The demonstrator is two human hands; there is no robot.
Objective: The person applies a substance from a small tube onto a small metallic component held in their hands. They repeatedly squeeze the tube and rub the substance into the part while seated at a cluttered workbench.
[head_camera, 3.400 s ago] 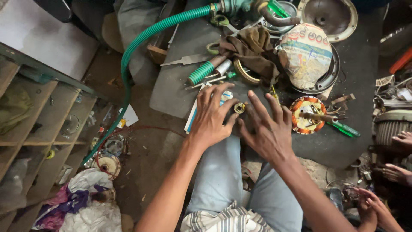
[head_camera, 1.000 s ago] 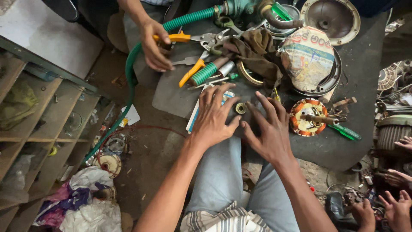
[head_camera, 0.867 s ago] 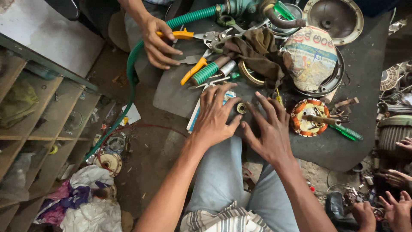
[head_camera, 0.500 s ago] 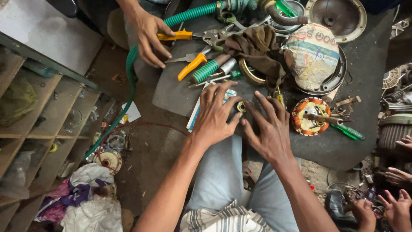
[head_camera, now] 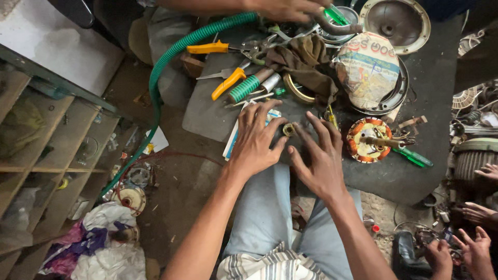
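Note:
My left hand (head_camera: 257,139) and my right hand (head_camera: 319,158) lie flat, fingers spread, on the near edge of a dark mat (head_camera: 415,176) over my knees. A small round brass-coloured metal part (head_camera: 288,129) sits between the fingertips of both hands. Under my left hand lies a white and blue flat packet (head_camera: 232,145). Neither hand closes around anything.
Orange-handled pliers (head_camera: 210,48), a second orange-handled tool (head_camera: 227,84), a green corrugated hose (head_camera: 171,57), a brown rag (head_camera: 306,59), a paper-wrapped round part (head_camera: 368,67), a motor winding (head_camera: 365,140) and a green screwdriver (head_camera: 414,157) crowd the mat. Another person's hand (head_camera: 290,8) reaches across the top. Other hands (head_camera: 467,249) are at lower right. Wooden shelves (head_camera: 46,150) stand left.
The other person's hand let go of the orange pliers, which now lie on the mat, and moved right along the top. My hands stayed in place.

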